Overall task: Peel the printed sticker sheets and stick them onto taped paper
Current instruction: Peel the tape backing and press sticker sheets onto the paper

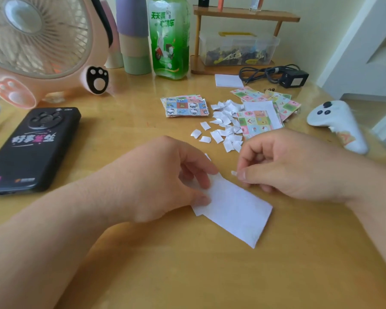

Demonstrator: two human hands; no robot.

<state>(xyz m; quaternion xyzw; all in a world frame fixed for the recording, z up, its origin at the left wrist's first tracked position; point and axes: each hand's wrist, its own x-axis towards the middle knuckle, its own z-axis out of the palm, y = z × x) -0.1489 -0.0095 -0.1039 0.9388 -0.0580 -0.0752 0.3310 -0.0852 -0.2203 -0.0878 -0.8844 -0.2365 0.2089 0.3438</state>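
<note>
Wooden table [143, 264]: big and tan. All my work lies on it.
Pink fan [38, 41]: stands at the far left, well away from the work.
Left hand [165, 179]: its thumb and curled fingers grip the left end of the white paper and keep it flat on the table.
Right hand [288, 168]: its thumb and first finger pinch a tiny white bit, just beside the top edge of the paper.
White paper [236, 210]: lies slanted in front of me, between my two hands. I see no stickers on the side facing up, so I think the sticking on this piece has hardly begun.
Sticker sheets [186, 105]: one stack with cartoon squares sits past my left hand. More bright sheets lie spread out past my right hand. Many squares still show their pictures, so I think lots are left to peel.
White scraps [225, 123]: a heap of small curled bits between the two lots of sheets. I guess they are peeled-off backs, so plenty of peeling looks done.
Tiny white bit [234, 173]: too small on my screen to tell if it is a sticker or a back.
</note>
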